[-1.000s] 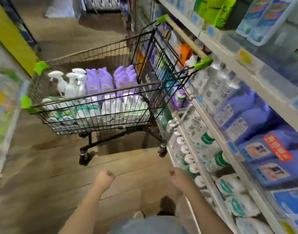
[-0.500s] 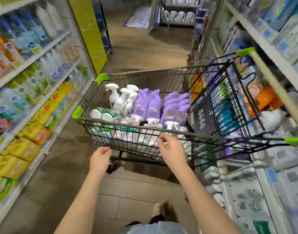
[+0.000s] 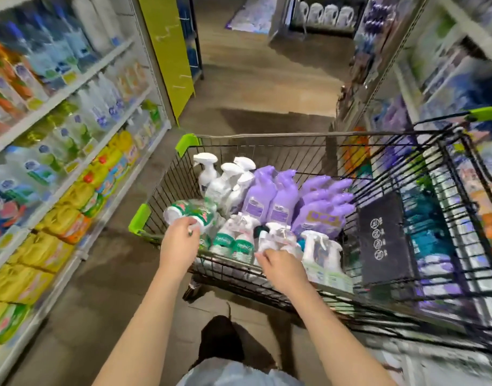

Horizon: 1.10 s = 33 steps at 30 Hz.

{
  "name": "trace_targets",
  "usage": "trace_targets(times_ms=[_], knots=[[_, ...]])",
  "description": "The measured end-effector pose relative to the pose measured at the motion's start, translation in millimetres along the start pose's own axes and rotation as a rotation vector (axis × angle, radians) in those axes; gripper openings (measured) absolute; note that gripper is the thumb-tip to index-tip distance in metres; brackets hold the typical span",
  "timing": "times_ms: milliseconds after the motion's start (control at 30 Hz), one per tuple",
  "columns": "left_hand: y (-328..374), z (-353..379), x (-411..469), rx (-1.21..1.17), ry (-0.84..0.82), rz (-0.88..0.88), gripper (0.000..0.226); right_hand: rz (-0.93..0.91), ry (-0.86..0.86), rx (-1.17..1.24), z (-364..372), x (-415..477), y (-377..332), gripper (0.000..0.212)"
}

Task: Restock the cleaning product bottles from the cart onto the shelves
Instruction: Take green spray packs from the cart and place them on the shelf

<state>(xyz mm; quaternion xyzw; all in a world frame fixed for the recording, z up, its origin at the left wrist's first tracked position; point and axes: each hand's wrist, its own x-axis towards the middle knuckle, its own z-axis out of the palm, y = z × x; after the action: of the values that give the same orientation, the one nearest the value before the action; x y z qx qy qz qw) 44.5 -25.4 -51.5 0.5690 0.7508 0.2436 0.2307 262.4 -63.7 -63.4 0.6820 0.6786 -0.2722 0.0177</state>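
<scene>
Cart point(image 3: 267, 135) holds spray bottles point(image 3: 260, 199) | left hand point(image 3: 180, 245) grips green bottle point(image 3: 190, 210) | right hand point(image 3: 282, 267) grip unclear

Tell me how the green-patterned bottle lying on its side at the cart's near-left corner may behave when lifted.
The lying bottle looks round, so it may roll if nudged. It seems to be rigid plastic, so probably stiff in a grip. Spray bottles packed beside it might shift.
</scene>
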Motion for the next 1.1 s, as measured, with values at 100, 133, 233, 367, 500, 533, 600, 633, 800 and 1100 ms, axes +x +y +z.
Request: trace_targets(times_ms=[100,133,233,367,500,533,600,633,800,1100], knots=[[-12,17,59,0.177,-0.183,0.083,0.030,0.065,-0.085,0.144,6,30,-17,0.038],[-16,24,76,0.254,-0.246,0.106,0.030,0.087,-0.093,0.175,8,38,-22,0.035],[-26,43,117,0.469,-0.389,0.144,0.033,0.143,-0.089,0.227,13,53,-29,0.032],[-40,64,153,0.661,-0.507,0.120,0.041,0.233,-0.084,0.300,20,73,-27,0.032],[-53,78,180,0.766,-0.517,0.071,0.051,0.290,-0.139,0.411,27,102,-33,0.031],[-55,81,187,0.780,-0.520,0.054,0.052,0.289,-0.156,0.435,29,113,-36,0.030],[-59,88,201,0.781,-0.540,0.025,0.056,0.266,-0.186,0.493,35,138,-44,0.027],[-61,92,208,0.775,-0.556,0.012,0.060,0.255,-0.199,0.526,38,151,-50,0.027],[-69,103,235,0.736,-0.659,-0.062,0.075,0.332,-0.260,0.686,64,229,-79,0.023],[-84,111,235,0.781,-0.593,0.004,0.065,0.483,-0.237,0.854,96,314,-105,0.026]])
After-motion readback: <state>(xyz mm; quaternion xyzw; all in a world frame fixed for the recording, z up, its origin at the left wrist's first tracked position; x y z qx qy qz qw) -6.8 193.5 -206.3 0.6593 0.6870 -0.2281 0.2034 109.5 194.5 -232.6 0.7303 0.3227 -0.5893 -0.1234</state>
